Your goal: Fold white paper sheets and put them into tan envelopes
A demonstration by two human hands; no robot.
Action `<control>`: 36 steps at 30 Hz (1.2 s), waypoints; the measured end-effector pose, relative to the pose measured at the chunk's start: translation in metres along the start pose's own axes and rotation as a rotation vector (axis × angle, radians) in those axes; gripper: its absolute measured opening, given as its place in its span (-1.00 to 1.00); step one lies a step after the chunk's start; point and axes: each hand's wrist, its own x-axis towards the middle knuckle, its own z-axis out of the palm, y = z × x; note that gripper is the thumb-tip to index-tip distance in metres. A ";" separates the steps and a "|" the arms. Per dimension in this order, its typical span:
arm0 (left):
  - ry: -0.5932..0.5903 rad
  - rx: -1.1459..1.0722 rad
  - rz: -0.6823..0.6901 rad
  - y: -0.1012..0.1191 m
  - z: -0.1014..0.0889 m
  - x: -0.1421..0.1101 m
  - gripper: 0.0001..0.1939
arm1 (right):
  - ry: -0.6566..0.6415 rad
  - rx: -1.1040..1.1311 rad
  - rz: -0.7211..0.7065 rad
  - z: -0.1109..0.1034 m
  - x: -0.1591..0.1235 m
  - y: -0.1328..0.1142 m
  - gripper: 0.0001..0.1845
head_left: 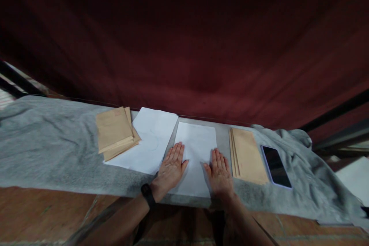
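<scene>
A white sheet of paper [196, 142] lies straight in front of me on a grey cloth. My left hand [171, 164] rests flat on its left edge, fingers stretched out and thumb turned inward. On the opposite edge my right hand [219, 171] also lies flat, its thumb pointing in toward the sheet. Neither hand grips anything. Just left of my left hand is a stack of white paper [152, 134] with a faint curved mark. Brown envelopes [113, 128] overlap that stack's left side. Right of my right hand sit more brown envelopes [249, 155] in a neat pile.
A phone [276, 166] with a dark screen and pale purple edge lies beyond the right envelopes. Grey cloth [57, 142] covers the long narrow surface, rumpled at both ends. Dark red fabric [190, 46] hangs behind it. Brown tiles [43, 211] show below the front edge.
</scene>
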 end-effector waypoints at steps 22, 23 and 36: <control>0.001 -0.054 0.040 0.013 -0.008 -0.019 -0.34 | -0.068 0.132 -0.075 -0.024 -0.020 -0.009 -0.32; 0.005 -0.045 0.023 0.011 -0.008 -0.019 -0.34 | -0.063 0.125 -0.072 -0.024 -0.020 -0.005 -0.30; 0.011 -0.123 -0.010 0.018 0.006 0.077 -0.42 | -0.100 0.252 0.114 -0.004 0.078 -0.005 -0.39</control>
